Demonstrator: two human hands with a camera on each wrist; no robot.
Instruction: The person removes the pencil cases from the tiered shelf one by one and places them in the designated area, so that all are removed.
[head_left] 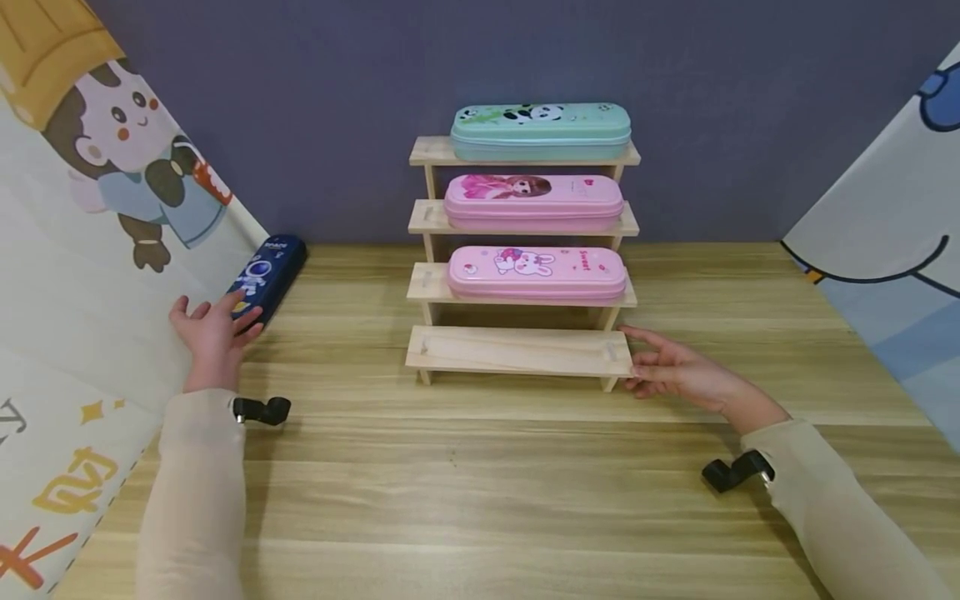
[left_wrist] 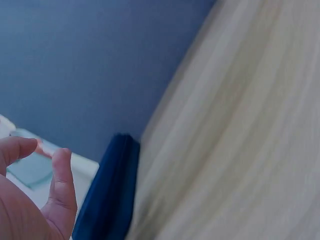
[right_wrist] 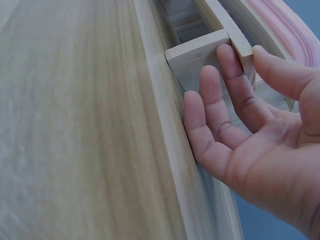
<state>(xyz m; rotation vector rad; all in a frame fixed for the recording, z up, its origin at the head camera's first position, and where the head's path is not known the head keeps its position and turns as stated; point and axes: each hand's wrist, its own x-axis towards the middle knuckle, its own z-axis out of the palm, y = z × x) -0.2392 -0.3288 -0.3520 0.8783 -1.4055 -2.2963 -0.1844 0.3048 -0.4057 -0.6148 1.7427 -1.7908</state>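
So there's a wood-grain table with a white cartoon-printed sheet along its left. Toward the back stands a pale wooden four-step stand: mint-green panda case on top, glossy pink doll-print case below, then a pink rabbit-print case, lowest step bare. The dark navy astronaut case lies on the table at the far left, right beside the sheet.

The right hand pinches the right end of the lowest step between thumb and index. The left hand is at the navy one's near end, fingers spread and holding nothing; can't tell if any touch it.

What could go wrong, imo: a tug or lift from the right hand could skew the stand, and those three loose-looking cases might slide off. On the left, an off-centre grab could make that smooth shell slip, or catch the sheet with it.

Writing: the rabbit one says "Sweet", and the navy one looks like "SPACE". The doll one's small print is unreadable, the sheet's lettering is cut off, and I can't spot any brand.
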